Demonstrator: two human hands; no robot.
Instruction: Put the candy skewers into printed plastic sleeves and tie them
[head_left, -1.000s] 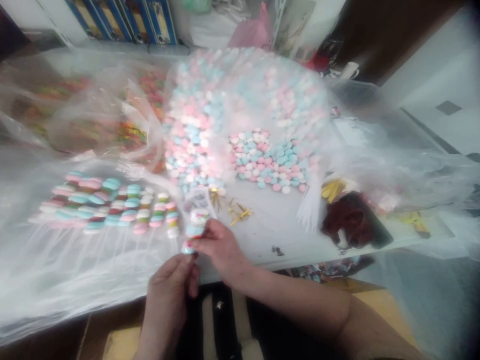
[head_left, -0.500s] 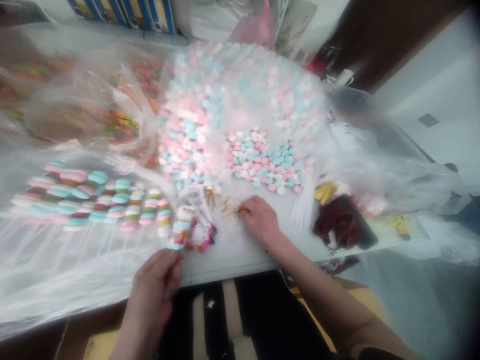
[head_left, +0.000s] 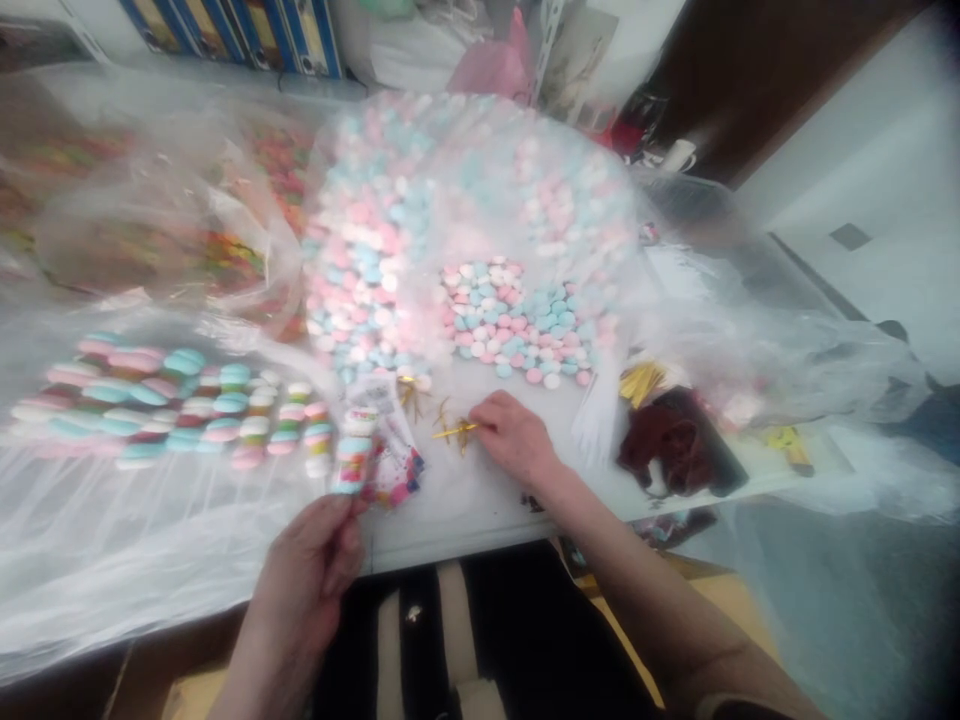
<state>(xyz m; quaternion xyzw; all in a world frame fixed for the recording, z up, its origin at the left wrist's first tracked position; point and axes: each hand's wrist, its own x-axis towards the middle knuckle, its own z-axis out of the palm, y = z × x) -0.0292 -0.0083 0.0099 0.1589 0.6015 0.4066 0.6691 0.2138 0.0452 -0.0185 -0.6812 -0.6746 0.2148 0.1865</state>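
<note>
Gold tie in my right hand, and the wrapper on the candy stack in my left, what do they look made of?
Gold tie: probably foil-covered wire, shiny metallic gold, thin and stiffly straight from the right hand. Wrapper: likely thin clear plastic film, glossy; the candy stack shows through it, and the left hand pinches its bottom.

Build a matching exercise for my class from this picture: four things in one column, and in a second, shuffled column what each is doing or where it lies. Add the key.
Column one
1. left hand
2. right hand
3. dark red bundle
4. loose pastel candies

Column two
A. pinches a gold twist tie
B. heaped beyond the right hand
C. holds a bagged candy stack
D. lies to the right of the right hand

Pairs: 1-C, 2-A, 3-D, 4-B
</note>
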